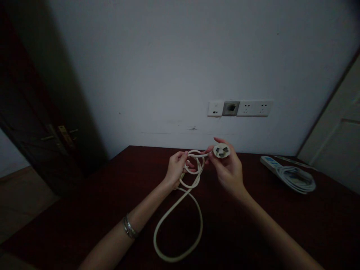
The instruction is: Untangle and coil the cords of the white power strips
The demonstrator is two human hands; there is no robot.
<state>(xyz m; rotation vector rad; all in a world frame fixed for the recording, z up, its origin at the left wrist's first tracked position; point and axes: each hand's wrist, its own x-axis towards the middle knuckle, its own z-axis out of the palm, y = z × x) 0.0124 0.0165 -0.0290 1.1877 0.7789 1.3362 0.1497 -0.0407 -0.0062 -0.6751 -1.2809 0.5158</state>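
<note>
Cord (185, 193) and round socket (222, 151) were held up over the worktop (230, 228).
Some small loops of cord were pinched in the left grip (174, 167), with a big loop trailing below; the socket was clasped in the right grip (230, 171). A power strip (270, 163) was parked off to the right.

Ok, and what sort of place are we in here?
Probably a room in a home or small office; I can't tell which. A dark table stands by a plain wall with sockets, and there's a dark door at the left.
</note>
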